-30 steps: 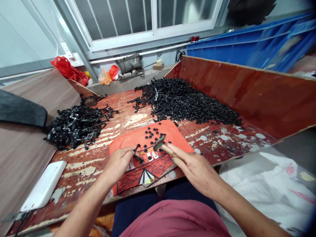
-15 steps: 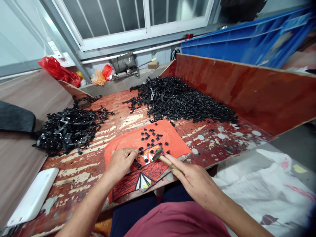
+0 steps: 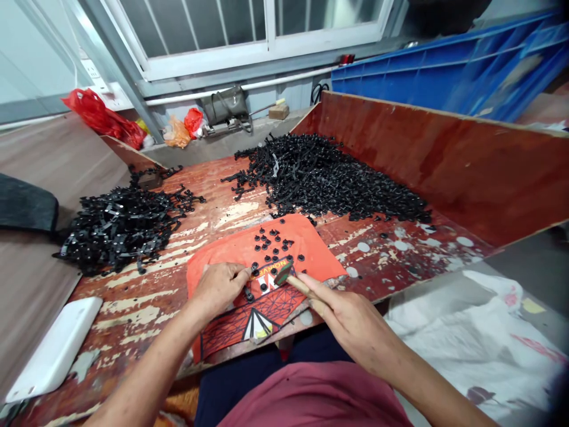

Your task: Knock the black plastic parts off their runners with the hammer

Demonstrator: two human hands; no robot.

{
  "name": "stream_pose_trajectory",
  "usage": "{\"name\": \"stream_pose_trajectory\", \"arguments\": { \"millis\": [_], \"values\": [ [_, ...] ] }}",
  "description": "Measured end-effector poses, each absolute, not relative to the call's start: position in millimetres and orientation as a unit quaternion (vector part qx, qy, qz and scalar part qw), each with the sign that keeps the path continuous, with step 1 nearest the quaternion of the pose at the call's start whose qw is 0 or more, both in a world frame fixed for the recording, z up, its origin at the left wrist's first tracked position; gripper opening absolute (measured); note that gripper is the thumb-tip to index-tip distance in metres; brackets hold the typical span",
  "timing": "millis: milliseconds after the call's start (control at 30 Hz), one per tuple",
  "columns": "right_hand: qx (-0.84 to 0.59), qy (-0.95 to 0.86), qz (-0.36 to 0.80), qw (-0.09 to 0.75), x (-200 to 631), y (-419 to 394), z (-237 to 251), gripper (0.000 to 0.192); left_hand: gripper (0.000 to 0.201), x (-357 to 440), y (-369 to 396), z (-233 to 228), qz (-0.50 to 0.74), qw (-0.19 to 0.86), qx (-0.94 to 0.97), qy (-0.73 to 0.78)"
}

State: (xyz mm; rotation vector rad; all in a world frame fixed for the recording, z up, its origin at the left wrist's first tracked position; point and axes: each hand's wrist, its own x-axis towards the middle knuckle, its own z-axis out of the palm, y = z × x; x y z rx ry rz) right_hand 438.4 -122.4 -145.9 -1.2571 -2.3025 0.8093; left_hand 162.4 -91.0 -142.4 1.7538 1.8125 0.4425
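Both our hands are closed, left hand pinching a black part, right hand gripping the small hammer; a mis-aimed tap could catch our fingers

I see the cloth mat at lower centre of the frame on the worn tabletop, with loose small caps scattered on its upper part; my left hand rests on the mat's left half and my right hand sits at its lower right edge, with the small tool between the two hands, over the mat. Behind the mat, upper centre, lies the large parts pile against the raised side board, which runs along the right; a second pile lies at centre left. The flat case lies at lower left on the table edge, the crates stand at upper right behind the board, and the bags sit at upper left under the window.
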Motion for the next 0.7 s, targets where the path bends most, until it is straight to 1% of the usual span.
{"name": "stream_pose_trajectory", "arguments": {
  "millis": [133,300,433,567,700],
  "values": [
    [-0.453,-0.834,0.241,0.202,425.1,-108.3,-127.5,0.050,0.036,161.5,-91.4,-141.8,0.176,0.321,0.647,0.669],
    [-0.436,-0.854,0.201,0.202,408.2,-94.6,-113.3,0.052,0.037,162.9,-93.5,-138.6,0.174,0.308,0.656,0.667],
    [-0.428,-0.859,0.176,0.221,401.2,-94.6,-118.0,0.053,0.038,164.7,-92.9,-136.5,0.131,0.281,0.677,0.667],
    [-0.440,-0.875,0.142,0.144,397.3,-96.2,-126.0,0.049,0.040,164.2,-92.0,-139.5,0.105,0.257,0.692,0.667],
    [-0.431,-0.870,0.153,0.182,397.8,-97.5,-124.7,0.050,0.042,162.7,-93.0,-142.2,0.106,0.252,0.696,0.664]
  ]
}}
